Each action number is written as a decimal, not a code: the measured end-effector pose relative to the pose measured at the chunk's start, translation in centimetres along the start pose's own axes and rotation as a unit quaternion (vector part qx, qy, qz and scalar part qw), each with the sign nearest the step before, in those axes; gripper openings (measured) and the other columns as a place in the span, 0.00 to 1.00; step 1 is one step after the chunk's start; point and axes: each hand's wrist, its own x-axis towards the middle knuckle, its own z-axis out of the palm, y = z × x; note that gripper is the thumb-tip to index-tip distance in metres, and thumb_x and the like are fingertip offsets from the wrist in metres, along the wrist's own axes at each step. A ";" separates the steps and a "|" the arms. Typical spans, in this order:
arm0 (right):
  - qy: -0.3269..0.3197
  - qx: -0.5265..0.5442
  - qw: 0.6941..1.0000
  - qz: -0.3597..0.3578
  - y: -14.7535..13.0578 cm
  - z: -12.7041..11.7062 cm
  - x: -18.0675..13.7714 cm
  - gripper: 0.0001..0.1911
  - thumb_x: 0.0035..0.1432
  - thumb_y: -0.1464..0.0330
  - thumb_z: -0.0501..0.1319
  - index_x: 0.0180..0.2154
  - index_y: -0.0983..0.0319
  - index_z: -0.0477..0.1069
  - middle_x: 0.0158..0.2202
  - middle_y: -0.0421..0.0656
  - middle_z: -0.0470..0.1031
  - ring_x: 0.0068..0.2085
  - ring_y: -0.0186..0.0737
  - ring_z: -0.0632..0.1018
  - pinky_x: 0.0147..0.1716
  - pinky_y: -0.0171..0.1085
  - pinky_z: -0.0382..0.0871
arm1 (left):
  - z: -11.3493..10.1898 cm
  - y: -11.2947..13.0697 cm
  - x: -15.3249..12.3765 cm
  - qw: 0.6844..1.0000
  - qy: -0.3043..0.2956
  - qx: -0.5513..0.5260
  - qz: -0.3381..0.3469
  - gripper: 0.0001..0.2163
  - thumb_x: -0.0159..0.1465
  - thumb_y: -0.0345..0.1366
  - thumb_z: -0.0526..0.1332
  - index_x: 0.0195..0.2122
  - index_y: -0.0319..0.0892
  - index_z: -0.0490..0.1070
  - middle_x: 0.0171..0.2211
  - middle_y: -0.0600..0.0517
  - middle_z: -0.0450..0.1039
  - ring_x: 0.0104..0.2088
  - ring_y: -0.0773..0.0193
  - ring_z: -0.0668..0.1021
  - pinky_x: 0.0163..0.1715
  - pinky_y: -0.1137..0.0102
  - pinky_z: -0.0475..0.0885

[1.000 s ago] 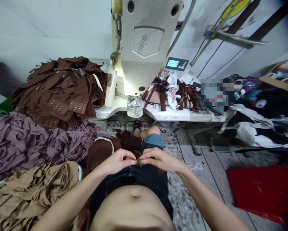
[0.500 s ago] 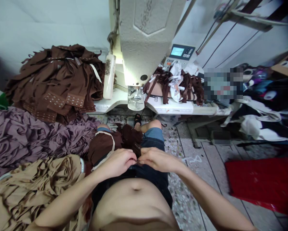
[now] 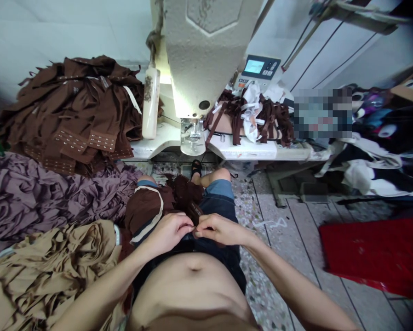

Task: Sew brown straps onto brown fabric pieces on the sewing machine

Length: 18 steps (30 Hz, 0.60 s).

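Note:
Over my lap, my left hand (image 3: 174,231) and my right hand (image 3: 217,229) meet with thumbs and fingers pinched, the fingertips almost touching. Between them they grip the near end of a dark brown fabric strip (image 3: 193,211), mostly covered by my fingers. From there the strip runs up to a bunch of dark brown fabric (image 3: 186,191) hanging between my knees. A brown garment piece with a pale edge band (image 3: 161,202) lies over my left thigh, close to my left hand.
Ahead stands a sewing machine (image 3: 206,59) on a white table (image 3: 251,151); brown straps and white scraps (image 3: 253,110) lie on it. A brown garment pile (image 3: 71,110), purple fabric (image 3: 54,197) and tan fabric (image 3: 54,271) fill the left. On the right floor is a red sheet (image 3: 372,253).
My hands remain pinched together over my lap, the fingertips shifting slightly. More of the brown strip shows above my right hand. The view has moved a little.

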 end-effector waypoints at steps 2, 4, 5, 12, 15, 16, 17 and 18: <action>-0.011 0.039 0.999 0.010 -0.1 -0.6 -0.3 0.25 0.74 0.50 0.60 0.42 0.64 0.84 0.36 0.43 0.78 0.36 0.39 0.77 0.39 0.35 0.70 | -0.3 -0.4 0.3 1.000 -0.006 -0.028 0.002 0.09 0.70 0.36 0.63 0.40 0.42 0.84 0.36 0.50 0.82 0.36 0.60 0.81 0.39 0.71 0.70; -0.006 0.082 0.996 0.020 -0.5 -1.7 -0.7 0.23 0.71 0.50 0.64 0.45 0.64 0.84 0.38 0.43 0.78 0.38 0.39 0.77 0.39 0.35 0.70 | -1.1 -0.6 0.6 0.998 -0.011 -0.068 0.001 0.12 0.70 0.39 0.63 0.49 0.41 0.83 0.34 0.51 0.80 0.33 0.62 0.79 0.36 0.71 0.71; 0.003 0.103 0.994 0.027 -0.9 -2.3 -1.0 0.22 0.68 0.51 0.67 0.46 0.63 0.84 0.38 0.42 0.78 0.38 0.39 0.76 0.39 0.35 0.70 | -1.8 -0.7 0.7 0.995 -0.011 -0.097 -0.002 0.15 0.70 0.40 0.63 0.53 0.41 0.81 0.31 0.53 0.78 0.31 0.64 0.78 0.34 0.72 0.71; 0.130 0.204 0.964 0.112 -2.4 -6.9 -3.8 0.20 0.57 0.53 0.77 0.32 0.65 0.84 0.24 0.36 0.72 0.26 0.30 0.65 0.26 0.32 0.56 | -8.0 -0.4 1.5 0.965 0.069 -0.255 0.012 0.17 0.64 0.45 0.74 0.49 0.40 0.81 0.28 0.56 0.73 0.28 0.68 0.73 0.31 0.74 0.67; 0.169 0.223 0.952 0.125 -1.4 -8.5 -5.7 0.23 0.56 0.50 0.77 0.32 0.66 0.85 0.22 0.37 0.73 0.24 0.30 0.65 0.25 0.32 0.54 | -8.8 -1.1 2.7 0.935 0.136 -0.326 0.014 0.20 0.60 0.46 0.77 0.48 0.40 0.81 0.25 0.57 0.72 0.27 0.69 0.73 0.28 0.75 0.63; 0.178 0.235 0.947 0.127 -0.9 -8.9 -6.4 0.25 0.56 0.49 0.76 0.33 0.66 0.85 0.22 0.38 0.74 0.24 0.31 0.66 0.25 0.32 0.55 | -8.7 -1.3 3.3 0.927 0.150 -0.345 0.015 0.21 0.59 0.47 0.78 0.47 0.39 0.80 0.26 0.57 0.72 0.27 0.69 0.73 0.27 0.75 0.62; 0.191 0.251 0.941 0.127 -0.3 -9.2 -7.2 0.26 0.56 0.47 0.76 0.32 0.66 0.86 0.23 0.39 0.75 0.24 0.32 0.67 0.25 0.32 0.57 | -8.4 -1.6 3.8 0.921 0.157 -0.357 0.016 0.22 0.59 0.48 0.77 0.47 0.39 0.80 0.26 0.56 0.73 0.26 0.69 0.73 0.26 0.75 0.61; 0.205 0.267 0.933 0.126 0.3 -9.5 -7.8 0.28 0.55 0.45 0.75 0.32 0.66 0.86 0.23 0.41 0.76 0.24 0.33 0.68 0.26 0.33 0.58 | -7.9 -1.8 4.3 0.918 0.157 -0.364 0.019 0.22 0.60 0.49 0.77 0.47 0.39 0.80 0.26 0.55 0.74 0.26 0.69 0.72 0.25 0.75 0.61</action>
